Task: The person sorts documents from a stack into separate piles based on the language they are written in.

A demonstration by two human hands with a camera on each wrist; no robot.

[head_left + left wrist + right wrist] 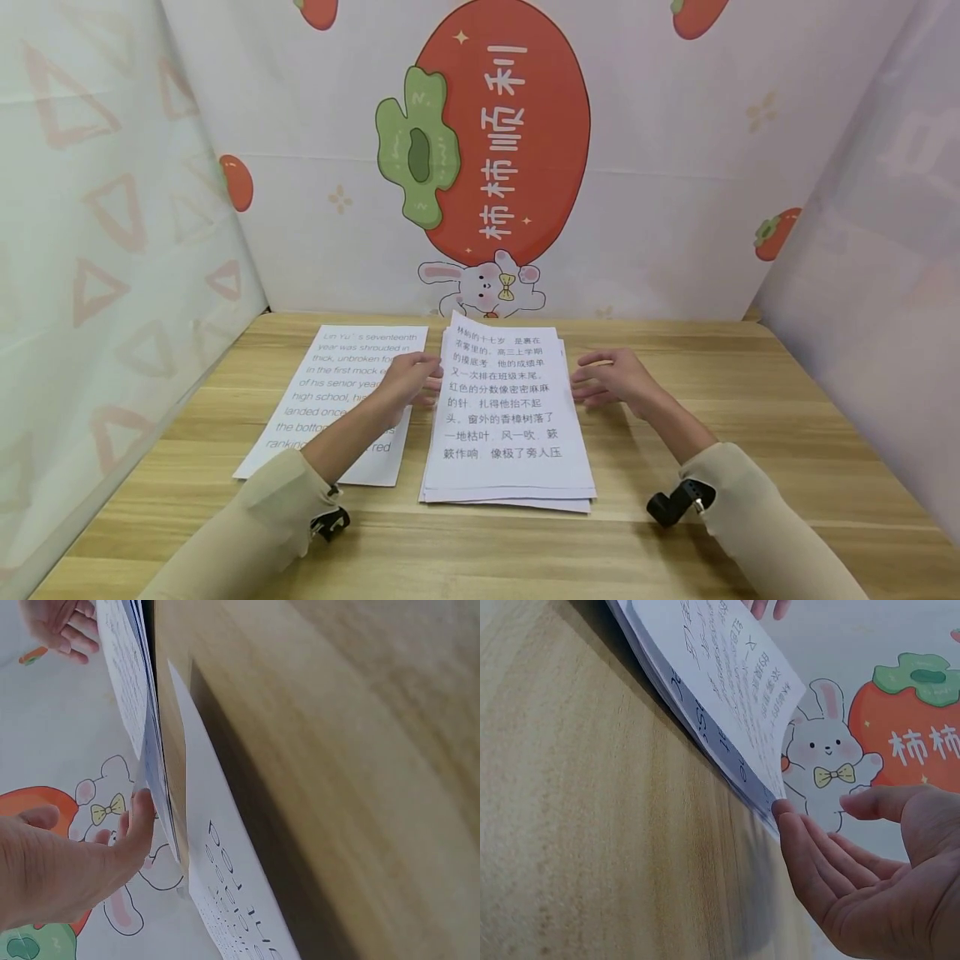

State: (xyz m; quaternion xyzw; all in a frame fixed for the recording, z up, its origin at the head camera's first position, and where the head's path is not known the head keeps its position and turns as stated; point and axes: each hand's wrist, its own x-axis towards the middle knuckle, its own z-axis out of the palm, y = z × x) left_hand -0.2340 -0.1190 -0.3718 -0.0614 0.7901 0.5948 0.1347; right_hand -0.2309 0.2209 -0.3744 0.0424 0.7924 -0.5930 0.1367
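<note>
By R hand (877, 877), R-wrist view alone shows txt (721, 742) under top pg (716, 671).

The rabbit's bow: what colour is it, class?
Yellow; the bow shows best in the right wrist view.

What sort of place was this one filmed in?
Probably a small screened-off desk or recording booth: there's a wood-grain tabletop, a backdrop printed with persimmons and a rabbit behind it, and pale side panels on both sides.
</note>
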